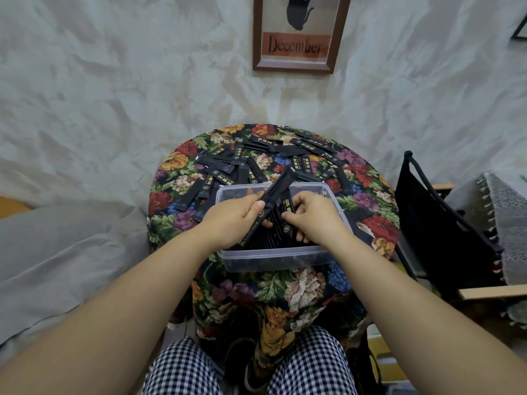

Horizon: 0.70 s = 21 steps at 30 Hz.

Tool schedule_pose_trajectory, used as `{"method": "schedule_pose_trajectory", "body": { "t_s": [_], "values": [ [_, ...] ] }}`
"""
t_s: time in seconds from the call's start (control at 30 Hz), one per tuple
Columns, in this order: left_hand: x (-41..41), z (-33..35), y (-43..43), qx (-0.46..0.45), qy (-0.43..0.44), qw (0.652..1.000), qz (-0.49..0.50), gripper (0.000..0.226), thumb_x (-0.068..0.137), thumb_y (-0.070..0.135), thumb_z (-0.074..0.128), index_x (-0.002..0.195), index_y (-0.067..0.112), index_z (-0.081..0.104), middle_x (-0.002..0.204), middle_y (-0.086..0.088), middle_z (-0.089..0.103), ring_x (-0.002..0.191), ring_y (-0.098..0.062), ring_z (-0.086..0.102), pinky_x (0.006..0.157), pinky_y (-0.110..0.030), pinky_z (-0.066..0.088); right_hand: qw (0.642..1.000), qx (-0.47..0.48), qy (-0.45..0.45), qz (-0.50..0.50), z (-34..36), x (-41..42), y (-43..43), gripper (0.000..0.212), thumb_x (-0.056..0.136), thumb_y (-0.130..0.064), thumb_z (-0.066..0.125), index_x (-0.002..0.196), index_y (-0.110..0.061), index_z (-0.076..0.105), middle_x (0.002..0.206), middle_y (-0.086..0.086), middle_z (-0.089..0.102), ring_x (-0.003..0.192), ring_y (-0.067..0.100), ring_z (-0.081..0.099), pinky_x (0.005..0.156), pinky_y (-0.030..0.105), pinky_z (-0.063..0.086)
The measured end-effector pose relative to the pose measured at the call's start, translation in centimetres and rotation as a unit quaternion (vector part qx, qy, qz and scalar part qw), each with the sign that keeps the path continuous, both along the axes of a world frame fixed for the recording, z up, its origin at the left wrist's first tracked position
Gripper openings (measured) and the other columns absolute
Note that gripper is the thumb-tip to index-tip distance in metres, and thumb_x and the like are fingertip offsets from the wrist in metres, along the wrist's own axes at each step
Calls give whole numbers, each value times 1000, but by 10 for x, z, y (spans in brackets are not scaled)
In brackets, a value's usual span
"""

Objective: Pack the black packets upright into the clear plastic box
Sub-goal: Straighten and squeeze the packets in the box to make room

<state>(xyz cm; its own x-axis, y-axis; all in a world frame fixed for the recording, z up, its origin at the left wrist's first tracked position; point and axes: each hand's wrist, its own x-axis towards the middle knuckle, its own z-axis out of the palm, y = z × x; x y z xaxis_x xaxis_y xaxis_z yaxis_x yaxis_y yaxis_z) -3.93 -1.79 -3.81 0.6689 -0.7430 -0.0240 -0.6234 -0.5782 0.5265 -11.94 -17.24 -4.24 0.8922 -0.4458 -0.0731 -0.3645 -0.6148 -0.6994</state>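
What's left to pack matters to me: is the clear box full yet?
Partly full: upright packets fill the near end of the box; its far end looks empty.

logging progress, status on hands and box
Left hand grips tilted bundle over clear box. Right hand grips packed row. Loose packets lie behind. Nothing blocking.

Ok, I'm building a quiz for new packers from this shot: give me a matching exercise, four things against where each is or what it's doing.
1 left hand
2 right hand
3 loose packets
4 framed picture

A hanging on the wall
B lying flat on the floral cloth behind the clear box
C gripping a slanted bundle of packets above the box
D fingers down among the upright packets in the box

Pairs: 1-C, 2-D, 3-B, 4-A
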Motion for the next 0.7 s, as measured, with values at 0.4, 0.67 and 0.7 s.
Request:
{"method": "schedule_pose_trajectory", "body": {
  "t_s": [0.4, 0.67, 0.7],
  "values": [
    [-1, 0, 2, 7, -20, 1000, 10, 43, 103, 36, 22, 141, 22, 38, 141, -5, 48, 124, -26, 46, 96, -38, 40, 998, -18, 7, 52, 2, -4, 8, 30, 79, -29, 76, 96, -15, 55, 65, -5, 60, 49, 10, 55, 48, 16, 41],
    [0, -1, 2, 1, -20, 1000, 9, 39, 103, 36, 23, 133, 25, 44, 118, 0, 64, 110, -23, 55, 88, -37, 44, 994, 30, 60, 89, 8, -14, 3, 46, 77, -18, 77, 115, -17, 50, 72, -5, 63, 58, 7, 58, 55, 19, 43],
    [0, -1, 2, 1, -20, 1000, 8, 39, 103, 36, 23, 133, 25, 44, 118, 0, 64, 110, -23, 55, 87, -37, 44, 994, 24, 61, 83, 9, -13, 4, 49, 77, -18, 77, 114, -17, 47, 73, -4, 64, 58, 8, 59, 54, 20, 44]
  ]
}}
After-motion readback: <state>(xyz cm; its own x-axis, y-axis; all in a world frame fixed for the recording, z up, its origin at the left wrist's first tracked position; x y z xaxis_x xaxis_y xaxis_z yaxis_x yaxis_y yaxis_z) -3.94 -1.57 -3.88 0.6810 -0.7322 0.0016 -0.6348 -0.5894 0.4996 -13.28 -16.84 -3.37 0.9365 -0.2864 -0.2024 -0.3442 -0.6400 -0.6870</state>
